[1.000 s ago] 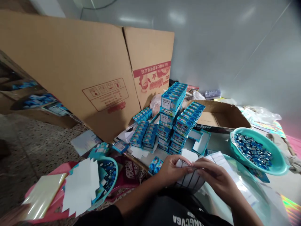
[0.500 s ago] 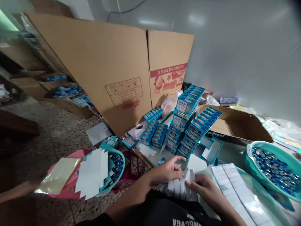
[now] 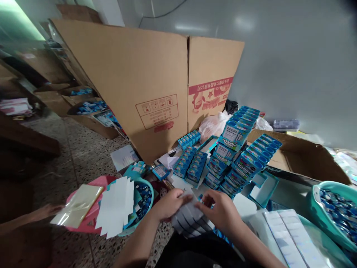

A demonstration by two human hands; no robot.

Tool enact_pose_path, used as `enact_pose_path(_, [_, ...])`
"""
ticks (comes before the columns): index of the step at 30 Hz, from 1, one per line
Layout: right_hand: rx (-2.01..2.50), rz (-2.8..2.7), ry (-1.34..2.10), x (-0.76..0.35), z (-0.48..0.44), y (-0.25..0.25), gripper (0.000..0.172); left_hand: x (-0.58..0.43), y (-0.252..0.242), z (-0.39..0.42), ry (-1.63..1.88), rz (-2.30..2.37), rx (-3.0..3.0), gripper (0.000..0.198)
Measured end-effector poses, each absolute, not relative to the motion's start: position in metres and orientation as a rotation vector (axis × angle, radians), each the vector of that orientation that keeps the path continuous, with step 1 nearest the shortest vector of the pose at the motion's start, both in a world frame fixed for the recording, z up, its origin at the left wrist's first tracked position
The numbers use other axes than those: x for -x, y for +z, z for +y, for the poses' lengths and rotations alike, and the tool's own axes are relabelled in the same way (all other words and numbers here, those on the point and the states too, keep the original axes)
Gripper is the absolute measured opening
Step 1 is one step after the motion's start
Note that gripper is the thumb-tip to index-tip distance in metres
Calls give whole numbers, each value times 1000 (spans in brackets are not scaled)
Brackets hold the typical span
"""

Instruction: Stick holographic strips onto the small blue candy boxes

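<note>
My left hand (image 3: 167,204) and my right hand (image 3: 221,210) both grip a fanned stack of flat white carton blanks (image 3: 189,219) held low in front of me. Each hand's fingers are closed on the stack's upper edge. Just beyond my hands stand piles of blue filled display boxes (image 3: 237,152) and two lower rows of blue boxes (image 3: 192,163). An open, empty blue box (image 3: 263,188) lies to the right of the piles.
A big cardboard carton (image 3: 145,85) stands behind. A teal bowl (image 3: 331,212) of blue-wrapped candies sits right, and a smaller one (image 3: 141,203) under white blanks (image 3: 114,206) sits left. White strips (image 3: 290,234) lie at lower right. Another person's hand (image 3: 41,212) rests at far left.
The view has swung left. My hands have brought the white blanks down and to the left, and my right hand now grips the stack from the top rather than from beneath.
</note>
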State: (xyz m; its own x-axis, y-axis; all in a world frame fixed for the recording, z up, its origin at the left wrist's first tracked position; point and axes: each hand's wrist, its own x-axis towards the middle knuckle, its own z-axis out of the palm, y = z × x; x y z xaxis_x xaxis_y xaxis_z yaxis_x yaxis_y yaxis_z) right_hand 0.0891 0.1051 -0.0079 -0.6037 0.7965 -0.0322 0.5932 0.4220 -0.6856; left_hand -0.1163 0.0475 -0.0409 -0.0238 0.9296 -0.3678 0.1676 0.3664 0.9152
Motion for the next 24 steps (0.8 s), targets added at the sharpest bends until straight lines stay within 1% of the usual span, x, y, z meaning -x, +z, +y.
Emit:
enact_pose_path(2, [1098, -2308, 902, -77, 114, -10, 15, 149, -43, 52, 996, 1743, -1000, 58])
enact_pose_path(6, [1003, -2259, 837, -60, 127, -22, 10, 219, -53, 74, 1301, 2299, -917, 49])
enact_pose_path(7, [988, -2260, 819, -58, 128, -25, 10, 234, -58, 83, 1346, 2399, -971, 49])
enact_pose_path(9, [923, -2227, 741, -56, 126, -31, 11, 259, -69, 105, 1393, 2507, -1173, 59])
enact_pose_path(10, [875, -2182, 666, -56, 124, -33, 10, 268, -75, 118, 1379, 2522, -1291, 63])
enact_pose_path(11, [831, -2123, 566, -58, 122, -35, 10, 277, -82, 131, 1335, 2527, -1400, 62])
enact_pose_path(14, [808, -1954, 253, -65, 111, -42, 17, 291, -100, 170, 1109, 2443, -1634, 45])
enact_pose_path(16, [873, -1912, 125, -72, 104, -48, 20, 295, -112, 191, 922, 2311, -1682, 41])
enact_pose_path(18, [941, -1912, 57, -81, 97, -57, 19, 296, -124, 206, 780, 2160, -1692, 36])
enact_pose_path(21, [1059, -1936, 17, -94, 87, -71, 12, 299, -143, 218, 681, 2015, -1661, 26])
enact_pose_path(24, [1154, -1928, 23, -106, 76, -82, 8, 304, -158, 219, 646, 1924, -1573, 28])
